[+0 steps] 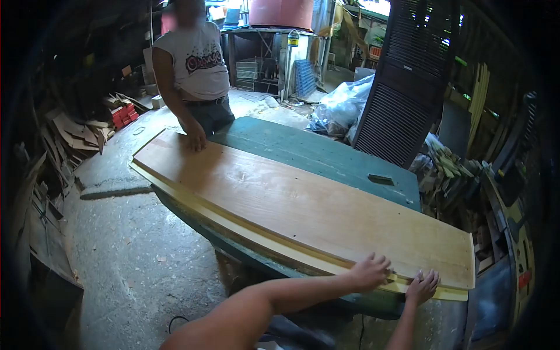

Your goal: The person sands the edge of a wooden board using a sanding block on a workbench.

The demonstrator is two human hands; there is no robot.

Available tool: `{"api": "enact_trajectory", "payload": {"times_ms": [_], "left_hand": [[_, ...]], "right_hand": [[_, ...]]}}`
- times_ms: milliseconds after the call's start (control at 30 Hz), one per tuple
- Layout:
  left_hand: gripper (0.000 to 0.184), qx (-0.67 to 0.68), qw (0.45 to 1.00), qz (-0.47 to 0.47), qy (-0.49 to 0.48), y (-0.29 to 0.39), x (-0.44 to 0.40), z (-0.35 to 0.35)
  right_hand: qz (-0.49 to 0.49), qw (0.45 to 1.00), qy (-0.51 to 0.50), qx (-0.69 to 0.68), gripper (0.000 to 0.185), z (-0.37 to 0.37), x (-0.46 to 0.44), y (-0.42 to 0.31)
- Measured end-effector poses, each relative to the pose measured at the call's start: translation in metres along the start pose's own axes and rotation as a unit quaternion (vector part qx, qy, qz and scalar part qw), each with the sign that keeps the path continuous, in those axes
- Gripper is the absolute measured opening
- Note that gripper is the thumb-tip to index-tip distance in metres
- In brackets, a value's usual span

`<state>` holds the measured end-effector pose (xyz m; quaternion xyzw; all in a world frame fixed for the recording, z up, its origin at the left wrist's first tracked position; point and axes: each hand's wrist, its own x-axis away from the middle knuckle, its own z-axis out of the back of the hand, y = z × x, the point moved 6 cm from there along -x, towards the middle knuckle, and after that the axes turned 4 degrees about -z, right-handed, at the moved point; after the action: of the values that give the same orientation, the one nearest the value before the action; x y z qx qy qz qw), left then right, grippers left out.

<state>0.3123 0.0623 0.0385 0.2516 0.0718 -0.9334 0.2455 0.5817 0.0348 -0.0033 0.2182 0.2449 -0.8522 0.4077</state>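
From where I stand, the long wooden panel [303, 204] lies along the near side of the green table [332, 157], with its length going from far left to near right. The person's left hand [371, 273] has the fingers a little spread over the near edge, and the right hand [424, 287], just beside it on the right, bends its fingers over the same edge; the thumbs are not clear, so I cannot tell if they pinch. At the far left, a co-worker's hand [196, 138] rests on the top face.

In my judgement, if both near hands pull harder than the far one resists, the panel could slide or tip toward the person, and a rough edge could give splinters.

The top face looks smooth and light brown, with wavy grain and few small dark spots. Along its near edge runs a narrow yellowish strip [452, 293], straight and pale, while the table's green surface looks worn
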Motion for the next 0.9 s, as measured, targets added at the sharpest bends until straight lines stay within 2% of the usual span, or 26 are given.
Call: {"api": "enact_trajectory", "payload": {"times_ms": [67, 100, 167, 233, 300, 367, 467, 500, 567, 633, 700, 767, 833, 900], "left_hand": [[0.046, 0.029, 0.997, 0.011, -0.069, 0.012, -0.017, -0.011], [0.046, 0.03, 0.997, 0.013, -0.073, 0.01, -0.012, -0.013], [0.044, 0.012, 0.999, 0.033, -0.009, -0.008, 0.012, -0.005], [0.05, -0.006, 0.999, 0.033, 0.013, -0.046, 0.064, 0.021], [0.051, -0.047, 0.998, 0.038, -0.029, -0.092, 0.118, 0.073], [0.05, -0.02, 0.998, 0.042, -0.039, -0.14, 0.172, 0.101], [0.049, -0.026, 0.997, 0.04, -0.061, -0.159, 0.194, 0.118], [0.049, -0.026, 0.997, 0.041, -0.062, -0.155, 0.188, 0.113], [0.054, 0.008, 1.0, -0.025, -0.011, -0.127, 0.158, 0.095], [0.041, -0.009, 0.999, -0.031, 0.033, -0.09, 0.11, 0.074], [0.046, 0.005, 0.999, -0.031, 0.039, -0.053, 0.067, 0.042], [0.051, 0.04, 0.999, -0.024, -0.012, -0.011, 0.022, 0.007], [0.05, 0.077, 0.997, 0.01, -0.021, 0.022, -0.023, -0.021], [0.049, 0.08, 0.996, 0.021, -0.043, 0.034, -0.046, -0.024]], "right_hand": [[0.015, 1.0, 0.019, -0.016, 0.053, -0.002, 0.0, 0.002], [0.015, 1.0, 0.015, -0.017, 0.053, -0.003, 0.0, 0.004], [0.011, 0.999, 0.002, -0.033, 0.052, -0.001, -0.001, 0.006], [0.011, 0.999, 0.001, -0.037, 0.052, 0.002, 0.001, 0.003], [0.005, 0.999, 0.001, -0.04, 0.052, 0.002, 0.0, 0.005], [0.009, 1.0, 0.004, -0.026, 0.052, -0.001, 0.001, 0.005], [0.013, 1.0, 0.007, -0.013, 0.051, 0.001, 0.002, 0.003], [0.013, 1.0, 0.005, -0.013, 0.051, -0.001, 0.001, 0.004], [0.018, 0.999, 0.018, -0.023, 0.052, -0.001, 0.003, 0.006], [0.016, 0.999, 0.013, -0.027, 0.051, -0.003, 0.005, 0.008], [0.018, 0.999, 0.017, -0.033, 0.051, -0.003, 0.003, 0.009], [0.022, 0.999, 0.022, -0.044, 0.049, -0.005, 0.005, 0.012], [0.016, 0.998, 0.024, -0.057, 0.046, -0.014, 0.003, 0.025], [0.053, 0.996, 0.037, -0.066, 0.044, -0.028, -0.003, 0.037]]}}
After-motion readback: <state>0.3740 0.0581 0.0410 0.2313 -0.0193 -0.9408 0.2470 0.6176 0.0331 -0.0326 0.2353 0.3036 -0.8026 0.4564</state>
